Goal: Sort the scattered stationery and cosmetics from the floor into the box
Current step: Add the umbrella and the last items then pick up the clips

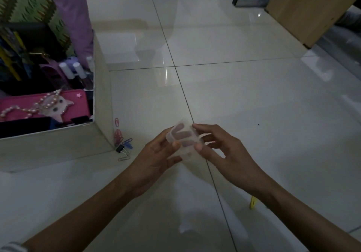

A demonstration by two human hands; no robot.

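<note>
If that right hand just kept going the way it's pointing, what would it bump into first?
The small clear case that the right hand itself pinches. Right behind it is the left hand, gripping the other side. Further on, probably the box wall, though depth is unclear.

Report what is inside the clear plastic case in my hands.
Reddish oblong shapes show through the clear plastic case, too blurred to name. The left hand and right hand cover its edges.

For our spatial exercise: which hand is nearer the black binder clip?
Left. The left hand is just right of the binder clip; the right hand lies farther right.
</note>
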